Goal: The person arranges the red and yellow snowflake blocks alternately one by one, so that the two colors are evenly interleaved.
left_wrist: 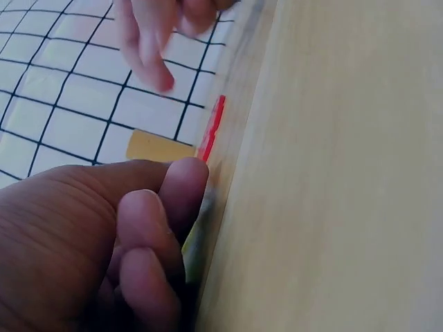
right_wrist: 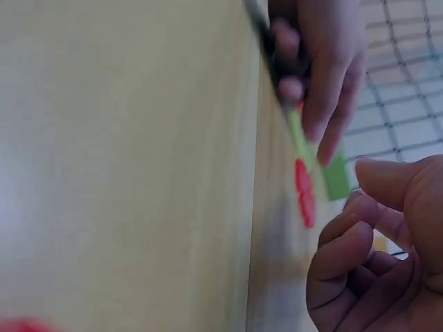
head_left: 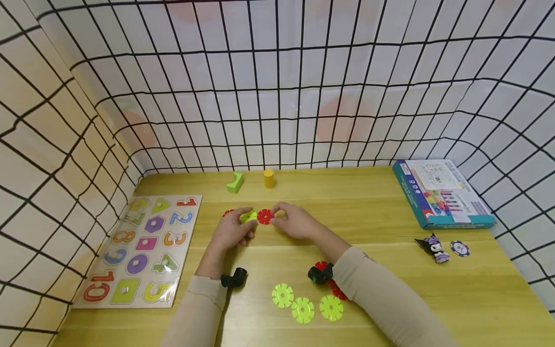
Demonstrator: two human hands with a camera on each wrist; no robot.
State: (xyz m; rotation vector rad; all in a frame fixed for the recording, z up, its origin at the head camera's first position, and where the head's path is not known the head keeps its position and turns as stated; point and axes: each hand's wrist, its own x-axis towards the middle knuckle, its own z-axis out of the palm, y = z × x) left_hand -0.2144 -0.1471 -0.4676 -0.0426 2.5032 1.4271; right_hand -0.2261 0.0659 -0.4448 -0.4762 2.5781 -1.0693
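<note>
My left hand [head_left: 231,231] pinches a yellow-green slotted plastic disc [head_left: 248,216] between thumb and fingers. To its right a red slotted disc [head_left: 265,217] joins onto it edge to edge. Part of another red disc [head_left: 228,212] peeks out behind the left hand. My right hand [head_left: 296,221] is beside the joined red disc, thumb and index finger bent toward its right edge. In the right wrist view, a gap separates the right thumb and fingers [right_wrist: 360,242] from the red disc [right_wrist: 304,194]. The left wrist view shows the red disc [left_wrist: 212,129] edge-on.
Loose yellow-green discs [head_left: 302,310] lie near the front, with red discs [head_left: 337,290] partly under the right forearm. A number puzzle board [head_left: 138,250] is at left. Behind stand a green block [head_left: 235,183] and orange cylinder [head_left: 269,179]. A box [head_left: 446,193], figurine [head_left: 435,248] and chip [head_left: 460,248] sit right.
</note>
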